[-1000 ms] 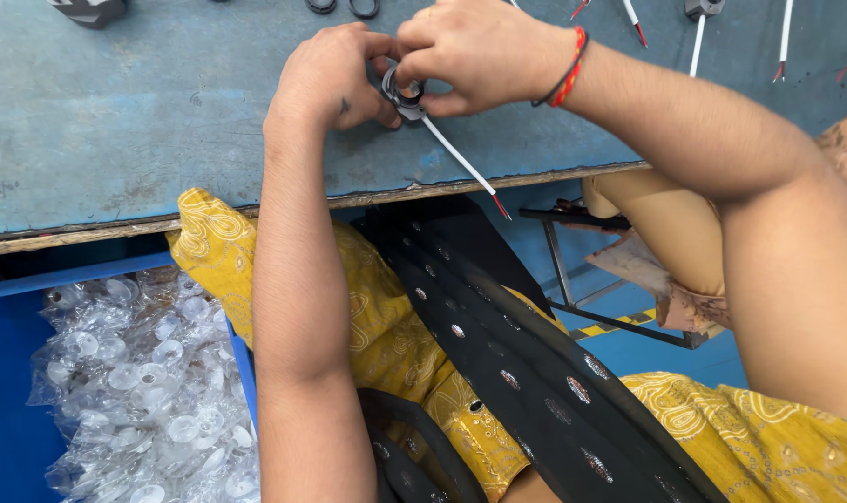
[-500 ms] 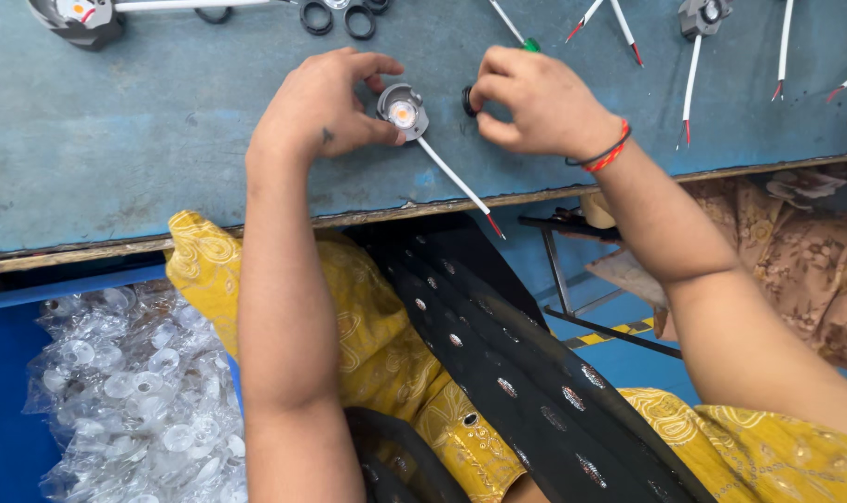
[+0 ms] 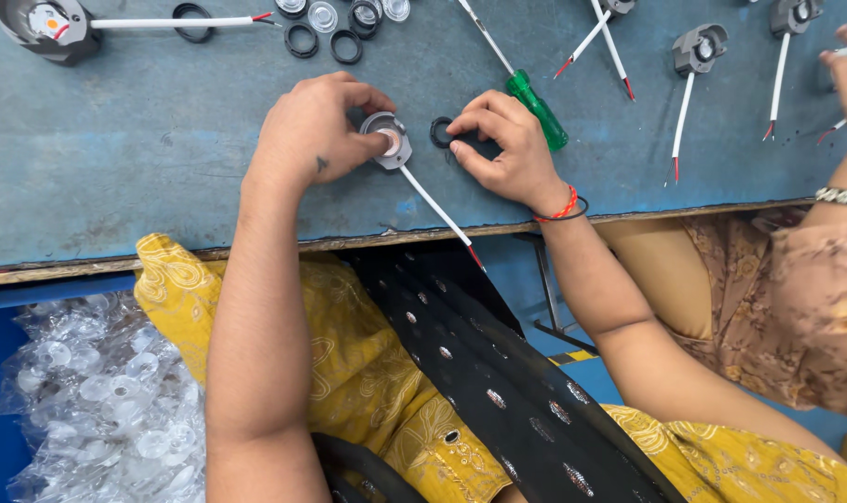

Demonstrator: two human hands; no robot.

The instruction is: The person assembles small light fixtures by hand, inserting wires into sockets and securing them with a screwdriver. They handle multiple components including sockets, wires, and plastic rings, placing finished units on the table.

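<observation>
Left hand (image 3: 311, 135) pinning grey lamp housing (image 3: 389, 142) flat on blue bench (image 3: 116, 177), thumb on lens; right hand (image 3: 502, 149) fingertips pinching black ring (image 3: 440, 132) just right, lead (image 3: 437, 210) trailing near.

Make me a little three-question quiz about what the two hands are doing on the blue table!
1. True or false: the left hand presses its thumb on a small grey round housing that has a white wire.
2. What does the right hand touch with its fingertips?
A. a black ring
B. the green-handled screwdriver
C. a clear lens
3. Fill in: the white wire's red tip hangs past the ____ of the blue table.

Key
1. True.
2. A. The ring lies flat on the table beside the housing; the screwdriver lies behind the hand, untouched as far as I can see.
3. Edge.
</observation>
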